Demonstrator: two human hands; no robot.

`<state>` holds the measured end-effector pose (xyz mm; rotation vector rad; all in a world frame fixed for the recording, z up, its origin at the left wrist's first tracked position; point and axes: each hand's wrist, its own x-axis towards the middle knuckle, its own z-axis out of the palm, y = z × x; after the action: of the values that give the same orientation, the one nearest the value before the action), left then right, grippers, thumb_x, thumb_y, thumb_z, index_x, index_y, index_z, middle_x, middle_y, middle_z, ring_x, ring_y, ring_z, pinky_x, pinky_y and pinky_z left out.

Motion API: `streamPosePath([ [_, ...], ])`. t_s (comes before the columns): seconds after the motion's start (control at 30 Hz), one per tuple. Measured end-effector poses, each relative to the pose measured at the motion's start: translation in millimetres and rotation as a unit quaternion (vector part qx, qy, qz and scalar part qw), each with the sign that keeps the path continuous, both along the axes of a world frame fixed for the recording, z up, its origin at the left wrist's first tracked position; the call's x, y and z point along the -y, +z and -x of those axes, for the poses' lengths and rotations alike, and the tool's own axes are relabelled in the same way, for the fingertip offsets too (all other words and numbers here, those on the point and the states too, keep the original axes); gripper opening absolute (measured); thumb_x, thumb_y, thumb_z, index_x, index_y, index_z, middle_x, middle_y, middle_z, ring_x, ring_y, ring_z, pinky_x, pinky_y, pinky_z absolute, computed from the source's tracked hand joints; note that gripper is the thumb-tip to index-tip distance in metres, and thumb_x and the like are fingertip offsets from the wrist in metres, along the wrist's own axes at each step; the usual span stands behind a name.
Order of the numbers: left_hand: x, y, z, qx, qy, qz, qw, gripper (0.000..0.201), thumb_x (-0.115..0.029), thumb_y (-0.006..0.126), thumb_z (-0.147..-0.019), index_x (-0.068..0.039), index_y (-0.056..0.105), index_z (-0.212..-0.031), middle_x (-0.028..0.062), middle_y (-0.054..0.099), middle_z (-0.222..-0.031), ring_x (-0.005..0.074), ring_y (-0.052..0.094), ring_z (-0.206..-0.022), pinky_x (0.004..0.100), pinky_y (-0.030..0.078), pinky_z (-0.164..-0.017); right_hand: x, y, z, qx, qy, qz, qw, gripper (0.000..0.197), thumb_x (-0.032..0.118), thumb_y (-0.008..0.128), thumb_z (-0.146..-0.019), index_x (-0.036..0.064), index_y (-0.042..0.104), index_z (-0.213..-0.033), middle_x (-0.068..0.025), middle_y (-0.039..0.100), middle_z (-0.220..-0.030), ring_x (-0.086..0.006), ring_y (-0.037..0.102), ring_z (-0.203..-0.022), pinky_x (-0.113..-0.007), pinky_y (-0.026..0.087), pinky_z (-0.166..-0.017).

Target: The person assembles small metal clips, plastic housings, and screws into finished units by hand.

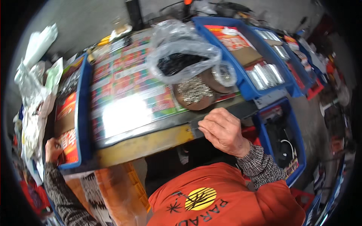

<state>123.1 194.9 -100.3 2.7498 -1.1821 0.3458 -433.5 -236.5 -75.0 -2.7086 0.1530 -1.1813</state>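
Note:
My left hand (53,150) is at the near end of the left blue bin (85,113), its fingers curled by the bin's outer edge. Whatever they hold, if anything, is hidden. In front of my body my right hand (224,132) hovers by the table edge, thumb and fingertips pinched together; nothing can be made out between them. Just beyond it, a round brown dish (190,106) holds a heap of small shiny metal pieces (194,90). Behind the dish stands an open clear plastic bag (181,47) with black pieces inside. A smaller clear bag (225,73) sits beside it.
A glossy patterned sheet (124,83) covers the table. A blue bin (247,84) with silvery metal parts (266,75) stands at the right. Another blue bin (298,171) with dark items is nearer, below table level. Plastic bags (37,75) hang at the far left.

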Motion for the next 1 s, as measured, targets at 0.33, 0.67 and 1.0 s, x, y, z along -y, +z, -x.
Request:
streamPosePath([
  [0.33,9.3,5.8,5.1,-0.103,0.077,0.014,0.992,0.013,-0.006,0.064,-0.052,0.003,0.055,-0.050,0.0145,0.051,-0.046,0.0206,0.056,-0.044,0.0337,0.043,-0.046,70.8,50.6,43.6,0.027,-0.117,0.092,0.989,0.012,0.003,0.071,-0.074,0.0041,0.063,-0.082,-0.0068,0.059,-0.078,-0.0264,0.058,-0.074,-0.036,0.049,-0.064],
  [0.67,15.0,-3.0,1.2,-0.017,0.014,-0.021,1.000,0.015,-0.001,0.061,-0.049,0.002,0.046,-0.050,0.0207,0.050,-0.055,0.0357,0.055,-0.055,0.0438,0.041,-0.051,178.1,59.2,69.4,-0.228,-0.257,-0.106,0.933,0.017,0.011,0.059,-0.081,0.0023,0.070,-0.091,-0.0170,0.068,-0.094,-0.0333,0.064,-0.091,-0.044,0.048,-0.078],
  [1.0,29.9,6.7,20.8,0.035,-0.009,-0.051,0.998,0.006,0.003,0.056,-0.053,0.003,0.050,-0.051,0.0228,0.053,-0.053,0.0382,0.057,-0.053,0.0453,0.043,-0.051,212.5,43.7,69.6,-0.341,-0.235,-0.091,0.906,0.025,0.013,0.063,-0.077,0.0071,0.070,-0.100,-0.0107,0.059,-0.083,-0.0276,0.059,-0.091,-0.039,0.045,-0.082],
])
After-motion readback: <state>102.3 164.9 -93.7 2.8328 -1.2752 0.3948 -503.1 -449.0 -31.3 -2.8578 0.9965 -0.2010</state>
